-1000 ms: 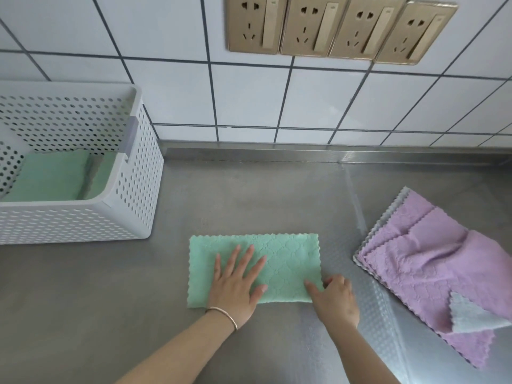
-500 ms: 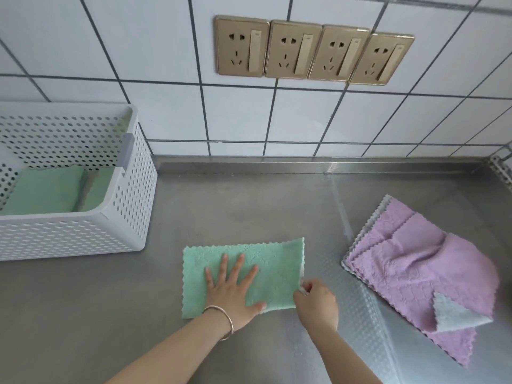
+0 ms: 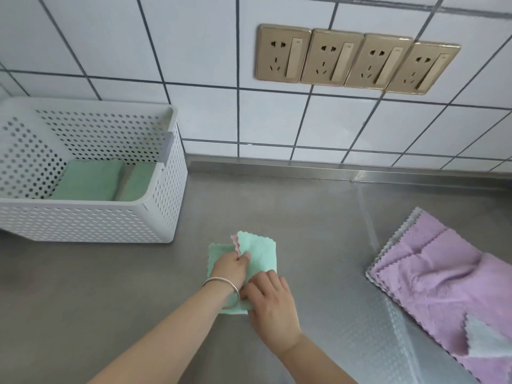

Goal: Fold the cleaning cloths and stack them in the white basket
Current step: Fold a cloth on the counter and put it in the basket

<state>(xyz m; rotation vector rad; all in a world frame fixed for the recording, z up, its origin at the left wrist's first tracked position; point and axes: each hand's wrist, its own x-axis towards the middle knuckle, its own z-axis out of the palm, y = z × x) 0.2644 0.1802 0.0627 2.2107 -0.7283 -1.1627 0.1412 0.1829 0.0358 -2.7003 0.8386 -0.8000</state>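
Green cloth (image 3: 259,252) on the steel counter (image 3: 304,217), near centre, just in front of me, folded over on itself into a smaller, roughly square pad; a thin pink edge shows at its upper left where a layer turns up. My left hand (image 3: 230,267) is on the cloth's left half, fingers curled, thumb and fingers pinching the folded-over layer near the pink edge. Silver bangle (image 3: 221,284) on that wrist. My right hand (image 3: 270,295) lies over the cloth's near right corner, fingers bent and pressing down on it; whether they actually grip the fabric or only press, I cannot tell, since the fingertips are tucked against the left wrist. The two hands touch each other. White basket (image 3: 163,217) sits to the left, against the tiled wall (image 3: 194,51), well apart from the cloth in hand; perforated sides, and inside it folded green cloths (image 3: 88,180) lying flat on the bottom, a second green stack just beside the first. Purple cloths (image 3: 437,275) lie in a loose, fanned pile on the right of the counter, scalloped edges showing, with a pale grey-white corner (image 3: 482,342) turned up at the near end. Four gold sockets (image 3: 357,59) in a row on the wall above.
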